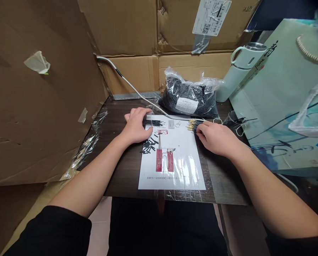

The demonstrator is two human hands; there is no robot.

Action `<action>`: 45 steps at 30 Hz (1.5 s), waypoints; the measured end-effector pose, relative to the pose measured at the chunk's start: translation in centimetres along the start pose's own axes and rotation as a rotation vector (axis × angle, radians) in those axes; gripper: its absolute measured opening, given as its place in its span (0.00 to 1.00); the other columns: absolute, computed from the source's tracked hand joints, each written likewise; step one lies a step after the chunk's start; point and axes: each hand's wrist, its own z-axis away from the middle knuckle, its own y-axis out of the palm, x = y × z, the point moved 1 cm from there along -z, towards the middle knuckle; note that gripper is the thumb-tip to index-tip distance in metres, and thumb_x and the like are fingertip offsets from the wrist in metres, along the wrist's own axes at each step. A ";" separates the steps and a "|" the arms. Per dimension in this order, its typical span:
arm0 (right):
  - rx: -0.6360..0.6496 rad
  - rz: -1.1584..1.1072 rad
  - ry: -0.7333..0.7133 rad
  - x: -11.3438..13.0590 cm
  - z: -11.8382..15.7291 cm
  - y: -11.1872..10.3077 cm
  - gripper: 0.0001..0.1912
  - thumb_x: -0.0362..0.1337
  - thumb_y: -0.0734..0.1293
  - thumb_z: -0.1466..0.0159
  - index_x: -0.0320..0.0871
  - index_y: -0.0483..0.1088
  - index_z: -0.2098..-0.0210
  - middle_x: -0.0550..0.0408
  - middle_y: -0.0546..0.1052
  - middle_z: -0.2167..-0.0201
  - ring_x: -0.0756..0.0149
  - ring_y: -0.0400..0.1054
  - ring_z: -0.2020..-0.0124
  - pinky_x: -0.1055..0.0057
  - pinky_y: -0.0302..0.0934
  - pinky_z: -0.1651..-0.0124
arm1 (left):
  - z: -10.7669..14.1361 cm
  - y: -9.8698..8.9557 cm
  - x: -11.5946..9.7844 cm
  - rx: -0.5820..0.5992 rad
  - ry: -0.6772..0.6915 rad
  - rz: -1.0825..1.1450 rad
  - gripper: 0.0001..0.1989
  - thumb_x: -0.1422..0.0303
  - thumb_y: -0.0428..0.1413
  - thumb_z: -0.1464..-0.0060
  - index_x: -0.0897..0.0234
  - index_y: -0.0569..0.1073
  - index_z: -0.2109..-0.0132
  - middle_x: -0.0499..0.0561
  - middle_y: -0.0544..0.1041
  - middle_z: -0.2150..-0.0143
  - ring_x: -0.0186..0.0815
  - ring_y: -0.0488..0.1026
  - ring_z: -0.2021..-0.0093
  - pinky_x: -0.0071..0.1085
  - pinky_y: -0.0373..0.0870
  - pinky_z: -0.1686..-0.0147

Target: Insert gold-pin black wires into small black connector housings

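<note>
On the dark table lies a white printed sheet [185,174] with red and grey drawings. My left hand [136,126] rests at its upper left edge, fingers apart, around a clear cup lying on its side with thin black pieces [156,123] poking out. Whether the fingers grip the cup is hard to see. Short black tubes [149,146] are scattered below that hand. At the sheet's upper right, my right hand [214,137] has its fingers closed on a bundle of black wires with gold-coloured ends [193,125].
Behind the sheet sits a clear bag of black pieces [189,97], with a white cable [136,90] running in front. A pale bottle [235,76] and large paper bag [284,103] stand right, near a cup of black wires [232,120]. Cardboard walls [41,106] enclose the table.
</note>
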 end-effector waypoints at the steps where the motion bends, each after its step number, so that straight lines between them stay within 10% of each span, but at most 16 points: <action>1: -0.009 0.003 0.000 -0.1 0.0 0.0 0.13 0.35 0.60 0.22 0.41 0.77 0.53 0.42 0.82 0.52 0.50 0.78 0.56 0.62 0.61 0.60 | 0.1 -0.1 -0.2 -0.016 0.013 -0.012 0.33 0.68 0.64 0.49 0.60 0.72 0.35 0.61 0.75 0.37 0.61 0.67 0.37 0.61 0.61 0.38; 4: -0.024 0.009 -0.003 -0.2 0.1 0.0 0.13 0.35 0.60 0.22 0.41 0.77 0.54 0.42 0.81 0.52 0.50 0.78 0.56 0.61 0.61 0.61 | 0.6 -0.5 -1.3 -0.122 0.074 -0.049 0.35 0.69 0.65 0.50 0.60 0.71 0.34 0.63 0.70 0.34 0.62 0.65 0.35 0.60 0.62 0.39; 9: -0.013 0.003 -0.016 -0.3 0.0 0.0 0.13 0.34 0.60 0.22 0.42 0.77 0.55 0.43 0.81 0.53 0.51 0.78 0.57 0.62 0.61 0.61 | 1.5 -0.3 -2.7 -0.100 0.290 -0.076 0.03 0.67 0.64 0.38 0.58 0.83 0.58 0.59 0.74 0.41 0.55 0.67 0.41 0.57 0.62 0.41; 33: -0.079 -0.341 -0.302 3.0 0.9 0.5 0.09 0.36 0.61 0.21 0.41 0.72 0.53 0.45 0.79 0.54 0.55 0.74 0.55 0.62 0.67 0.51 | 3.1 1.2 -5.1 0.126 0.358 0.052 0.05 0.71 0.53 0.28 0.62 0.75 0.54 0.60 0.79 0.48 0.50 0.71 0.48 0.51 0.68 0.46; 41: -0.011 -0.411 -0.296 1.2 0.4 1.4 0.09 0.33 0.62 0.22 0.43 0.72 0.58 0.45 0.76 0.53 0.54 0.71 0.52 0.59 0.67 0.47 | 3.6 2.0 -5.6 0.203 0.170 0.385 0.06 0.68 0.59 0.30 0.61 0.81 0.53 0.50 0.82 0.62 0.37 0.76 0.64 0.37 0.74 0.61; 45: -0.041 -0.403 -0.280 1.3 0.3 1.3 0.09 0.31 0.60 0.23 0.43 0.69 0.60 0.45 0.77 0.55 0.55 0.71 0.54 0.61 0.65 0.50 | 3.7 2.3 -5.6 0.196 0.051 0.475 0.10 0.64 0.63 0.32 0.59 0.86 0.49 0.52 0.88 0.52 0.43 0.84 0.55 0.42 0.81 0.53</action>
